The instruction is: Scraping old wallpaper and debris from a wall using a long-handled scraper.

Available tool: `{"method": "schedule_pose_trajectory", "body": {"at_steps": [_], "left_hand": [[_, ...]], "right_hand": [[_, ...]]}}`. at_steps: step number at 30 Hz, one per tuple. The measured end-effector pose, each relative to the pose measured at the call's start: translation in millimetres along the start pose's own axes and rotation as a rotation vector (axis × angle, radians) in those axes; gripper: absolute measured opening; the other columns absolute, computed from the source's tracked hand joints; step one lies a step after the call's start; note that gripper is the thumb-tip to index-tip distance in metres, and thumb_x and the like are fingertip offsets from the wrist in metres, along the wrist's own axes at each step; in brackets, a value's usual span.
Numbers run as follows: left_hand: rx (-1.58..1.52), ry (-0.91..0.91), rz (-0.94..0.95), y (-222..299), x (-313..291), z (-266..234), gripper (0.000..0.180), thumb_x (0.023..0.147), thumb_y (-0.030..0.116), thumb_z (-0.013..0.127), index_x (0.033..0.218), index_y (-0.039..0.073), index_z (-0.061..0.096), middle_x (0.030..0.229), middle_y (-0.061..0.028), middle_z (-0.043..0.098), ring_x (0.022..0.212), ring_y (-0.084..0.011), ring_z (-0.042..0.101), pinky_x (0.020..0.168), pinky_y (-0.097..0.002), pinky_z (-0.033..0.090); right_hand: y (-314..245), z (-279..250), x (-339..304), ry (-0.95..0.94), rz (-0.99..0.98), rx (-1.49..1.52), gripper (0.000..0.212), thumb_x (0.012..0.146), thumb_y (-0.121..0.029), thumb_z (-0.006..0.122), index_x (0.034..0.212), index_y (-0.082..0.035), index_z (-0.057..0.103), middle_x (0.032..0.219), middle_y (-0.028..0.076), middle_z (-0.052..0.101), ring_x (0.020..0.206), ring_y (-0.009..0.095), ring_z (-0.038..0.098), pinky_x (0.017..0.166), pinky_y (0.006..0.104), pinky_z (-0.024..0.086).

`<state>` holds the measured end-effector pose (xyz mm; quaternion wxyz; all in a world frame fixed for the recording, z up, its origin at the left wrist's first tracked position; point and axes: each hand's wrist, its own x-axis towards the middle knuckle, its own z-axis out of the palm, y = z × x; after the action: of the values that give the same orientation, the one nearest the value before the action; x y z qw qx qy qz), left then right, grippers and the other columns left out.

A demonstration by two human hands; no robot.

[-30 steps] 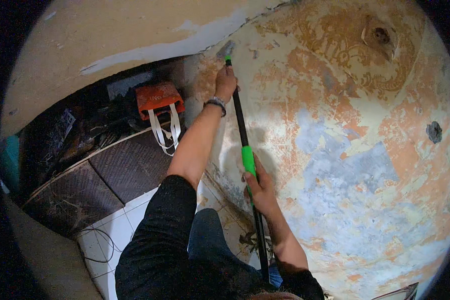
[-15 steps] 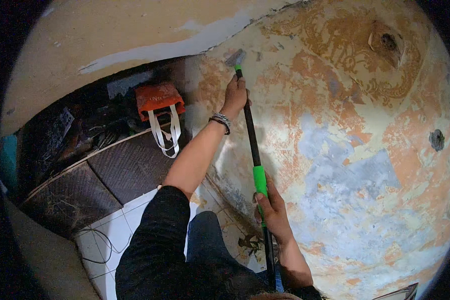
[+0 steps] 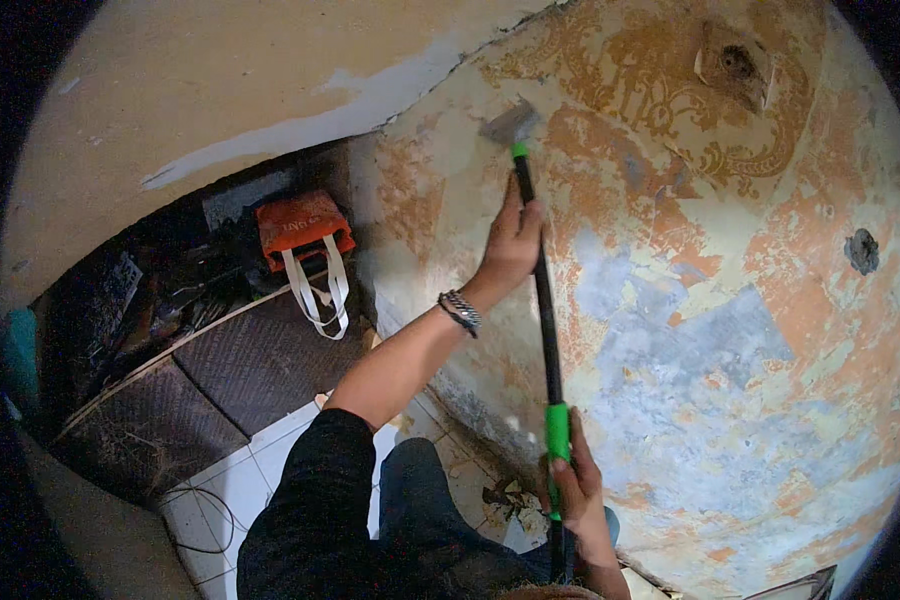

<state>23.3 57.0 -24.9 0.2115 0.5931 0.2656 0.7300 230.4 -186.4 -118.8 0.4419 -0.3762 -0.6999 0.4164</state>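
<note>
A long-handled scraper (image 3: 548, 330) with a black pole, green grips and a wide grey metal blade lies slantwise in front of a patchy wall (image 3: 670, 330). My left hand (image 3: 515, 240) is wrapped round the pole's upper part, a little below the blade. Lower down, my right hand (image 3: 578, 490) grips the pole at the green sleeve. The blade is against or close to the peeling paint; actual contact cannot be made out. Layers of cream, orange and blue-grey show on the wall.
An orange bag (image 3: 305, 222) with white handles sits on a dark cluttered shelf (image 3: 210, 340) at the left. Below it are white floor tiles (image 3: 275, 445) with a dark cable (image 3: 225, 500). Debris (image 3: 510, 495) lies along the wall's foot. Two holes break the wall at right.
The scraper's blade has shifted right and slightly down along the wall. Both my hands have moved right and down with the pole, and the view has turned a little.
</note>
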Motion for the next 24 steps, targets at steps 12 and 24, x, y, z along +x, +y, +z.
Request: {"method": "schedule_pose_trajectory", "body": {"at_steps": [12, 24], "left_hand": [[-0.083, -0.031, -0.097, 36, 43, 9, 0.052, 0.099, 0.018, 0.043, 0.146, 0.005, 0.024, 0.075, -0.001, 0.05, 0.062, -0.0116, 0.052, 0.056, -0.0278, 0.046], [-0.098, -0.002, 0.015, 24, 41, 14, 0.046, 0.1, 0.019, 0.041, 0.143, 0.007, 0.031, 0.07, 0.0013, 0.048, 0.059, -0.0087, 0.05, 0.054, -0.0257, 0.044]], "right_hand": [[-25, -7, 21, 0.037, 0.102, -0.047, 0.058, 0.095, -0.013, 0.044, 0.149, -0.005, 0.024, 0.095, 0.01, 0.061, 0.077, 0.018, 0.056, 0.073, 0.0295, 0.047], [-4, -10, 12, 0.06, 0.043, -0.084, 0.059, 0.094, -0.019, 0.046, 0.147, -0.002, 0.026, 0.123, 0.028, 0.055, 0.101, 0.027, 0.059, 0.089, 0.0356, 0.044]]}}
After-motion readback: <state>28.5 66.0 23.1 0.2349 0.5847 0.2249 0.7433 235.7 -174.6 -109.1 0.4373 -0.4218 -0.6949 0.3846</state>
